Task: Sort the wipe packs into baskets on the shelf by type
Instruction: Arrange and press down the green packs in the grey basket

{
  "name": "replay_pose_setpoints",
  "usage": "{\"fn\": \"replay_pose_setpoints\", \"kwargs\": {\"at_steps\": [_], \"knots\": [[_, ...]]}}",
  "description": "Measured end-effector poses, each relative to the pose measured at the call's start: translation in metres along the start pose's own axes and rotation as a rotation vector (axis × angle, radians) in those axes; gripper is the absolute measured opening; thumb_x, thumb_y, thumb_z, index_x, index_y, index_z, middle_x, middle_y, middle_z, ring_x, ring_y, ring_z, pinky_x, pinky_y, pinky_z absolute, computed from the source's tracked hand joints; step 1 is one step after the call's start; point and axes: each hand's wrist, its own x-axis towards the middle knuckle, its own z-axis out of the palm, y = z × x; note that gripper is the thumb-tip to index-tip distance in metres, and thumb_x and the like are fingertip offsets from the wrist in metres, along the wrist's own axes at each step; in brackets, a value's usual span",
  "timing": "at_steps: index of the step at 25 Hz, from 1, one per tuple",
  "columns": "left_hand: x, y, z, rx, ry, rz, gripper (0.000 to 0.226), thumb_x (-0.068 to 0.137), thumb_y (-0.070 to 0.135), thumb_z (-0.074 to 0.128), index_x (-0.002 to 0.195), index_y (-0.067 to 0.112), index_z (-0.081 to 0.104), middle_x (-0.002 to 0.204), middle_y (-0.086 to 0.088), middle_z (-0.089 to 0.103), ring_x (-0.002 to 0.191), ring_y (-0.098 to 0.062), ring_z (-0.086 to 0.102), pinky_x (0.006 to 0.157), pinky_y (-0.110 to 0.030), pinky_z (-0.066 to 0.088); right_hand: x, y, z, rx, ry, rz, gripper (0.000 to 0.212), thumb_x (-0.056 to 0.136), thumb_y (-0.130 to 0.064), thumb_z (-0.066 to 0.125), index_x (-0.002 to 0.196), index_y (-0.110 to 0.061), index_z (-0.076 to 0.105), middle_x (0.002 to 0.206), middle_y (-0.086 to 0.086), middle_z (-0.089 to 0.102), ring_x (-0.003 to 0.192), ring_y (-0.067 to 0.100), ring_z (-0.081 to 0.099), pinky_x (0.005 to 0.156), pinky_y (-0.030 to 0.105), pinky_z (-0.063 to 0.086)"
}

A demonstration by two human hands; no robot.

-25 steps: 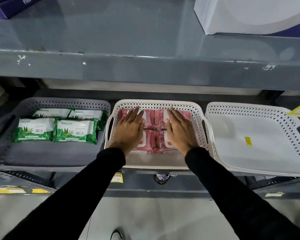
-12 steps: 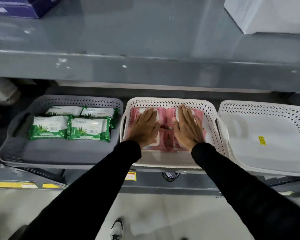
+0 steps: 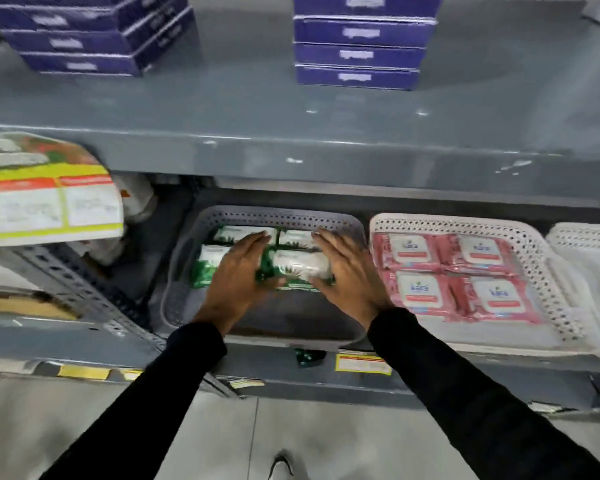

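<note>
Black long sleeves reach forward from the person, both arms going into the lower shelf bay. Left hand (image 3: 236,282) lies flat, fingers spread, across the near-left green-and-white soft wipe packs (image 3: 300,266); it touches them but does not close round any. Right hand (image 3: 347,275) is open too, palm turned inward against the right edge of the near-right pack, thumb low near its front edge. Neither hand lifts anything; looks like squaring the four green packs into a tidy block, pushing from both sides so they sit tight at the back of the grey perforated plastic basket (image 3: 355,227). Front half of that basket is bare.

Just beside it on the right, the white perforated plastic basket (image 3: 378,221) holds four pink soft wipe packs (image 3: 418,289) in a two-by-two grid, labels up, already neat. A second white perforated basket (image 3: 584,233) at the far right edge is partly cut off; contents unclear.

Sorting by type looks done; this is tidying, probably.

Above, the grey metal upper shelf (image 3: 291,147) carries stacks of dark blue flat cartons (image 3: 361,43), blurred.
</note>
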Motion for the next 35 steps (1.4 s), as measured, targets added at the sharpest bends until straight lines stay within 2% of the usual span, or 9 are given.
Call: {"fn": "replay_pose_setpoints", "kwargs": {"at_steps": [3, 10, 14, 16, 20, 23, 26, 30, 35], "knots": [[-0.012, -0.046, -0.017, 0.086, -0.104, -0.088, 0.099, 0.065, 0.027, 0.091, 0.15, 0.014, 0.041, 0.156, -0.011, 0.041, 0.143, -0.03, 0.037, 0.118, -0.03, 0.024, 0.006, -0.012, 0.019, -0.145, -0.144, 0.005, 0.091, 0.073, -0.045, 0.08, 0.15, -0.014, 0.042, 0.155, 0.005, 0.047, 0.138, 0.029, 0.048, 0.099, 0.047, 0.047], [0.001, -0.057, -0.022, 0.309, -0.127, 0.065, 0.084, 0.072, 0.007, 0.08, 0.148, 0.016, 0.044, 0.151, -0.007, 0.048, 0.137, -0.03, 0.044, 0.115, -0.038, 0.034, 0.005, -0.017, 0.028, -0.278, -0.155, 0.005, 0.09, 0.079, -0.037, 0.079, 0.154, -0.019, 0.032, 0.152, 0.002, 0.047, 0.135, 0.024, 0.045, 0.105, 0.043, 0.041], [-0.01, -0.071, -0.026, 0.199, -0.314, 0.049, 0.087, 0.081, 0.027, 0.079, 0.155, 0.026, 0.032, 0.162, 0.003, 0.031, 0.149, -0.018, 0.027, 0.124, -0.031, 0.022, -0.011, -0.016, 0.028, -0.204, -0.304, -0.001, 0.09, 0.091, -0.046, 0.064, 0.16, -0.019, 0.012, 0.163, 0.004, 0.03, 0.146, 0.023, 0.032, 0.119, 0.046, 0.026], [-0.007, -0.074, -0.023, 0.205, -0.382, 0.07, 0.086, 0.086, 0.032, 0.075, 0.156, 0.022, 0.027, 0.164, 0.002, 0.024, 0.15, -0.019, 0.022, 0.123, -0.026, 0.016, -0.013, -0.018, 0.029, -0.201, -0.331, 0.004, 0.09, 0.094, -0.046, 0.06, 0.16, -0.02, 0.006, 0.164, 0.003, 0.025, 0.148, 0.023, 0.026, 0.121, 0.046, 0.023], [-0.011, -0.069, -0.026, 0.3, -0.418, 0.145, 0.078, 0.095, 0.038, 0.061, 0.158, 0.021, 0.018, 0.167, 0.0, 0.003, 0.153, -0.022, 0.003, 0.127, -0.036, 0.01, -0.011, -0.024, 0.026, -0.183, -0.424, 0.073, 0.096, 0.091, -0.063, 0.052, 0.16, -0.023, -0.001, 0.17, 0.001, -0.006, 0.154, 0.029, 0.004, 0.123, 0.061, 0.014], [-0.007, -0.058, -0.031, 0.167, -0.373, 0.057, 0.066, 0.104, 0.051, 0.034, 0.158, 0.03, 0.005, 0.166, 0.01, -0.021, 0.152, -0.013, -0.02, 0.121, -0.035, -0.003, 0.003, -0.034, 0.024, -0.078, -0.245, 0.141, 0.086, 0.095, -0.068, 0.029, 0.16, -0.019, 0.001, 0.17, 0.001, -0.011, 0.154, 0.023, 0.01, 0.121, 0.058, 0.017], [0.02, -0.05, -0.019, 0.107, -0.166, 0.034, 0.06, 0.105, 0.05, 0.016, 0.159, 0.023, 0.015, 0.169, 0.003, -0.001, 0.155, -0.014, -0.001, 0.123, -0.032, 0.001, 0.035, -0.042, 0.035, -0.036, -0.044, 0.205, 0.066, 0.105, -0.051, 0.022, 0.159, -0.014, 0.012, 0.17, 0.006, 0.008, 0.153, 0.022, 0.022, 0.12, 0.046, 0.026], [0.035, -0.066, 0.006, 0.212, -0.194, 0.09, 0.072, 0.103, 0.052, -0.002, 0.155, 0.014, 0.029, 0.165, -0.006, 0.023, 0.153, -0.022, 0.018, 0.121, -0.053, 0.027, 0.054, -0.037, 0.067, -0.063, -0.082, 0.287, 0.073, 0.099, -0.048, 0.002, 0.157, -0.008, 0.02, 0.168, 0.011, 0.019, 0.155, 0.022, 0.016, 0.123, 0.042, 0.019], [0.034, -0.073, 0.023, 0.297, -0.137, 0.094, 0.061, 0.104, 0.043, 0.009, 0.157, 0.015, 0.022, 0.166, -0.005, 0.021, 0.154, -0.02, 0.014, 0.125, -0.047, 0.017, 0.05, -0.027, 0.094, -0.153, -0.01, 0.281, 0.06, 0.106, -0.038, 0.02, 0.156, -0.006, 0.025, 0.165, 0.011, 0.026, 0.155, 0.023, 0.02, 0.123, 0.044, 0.021]]}}
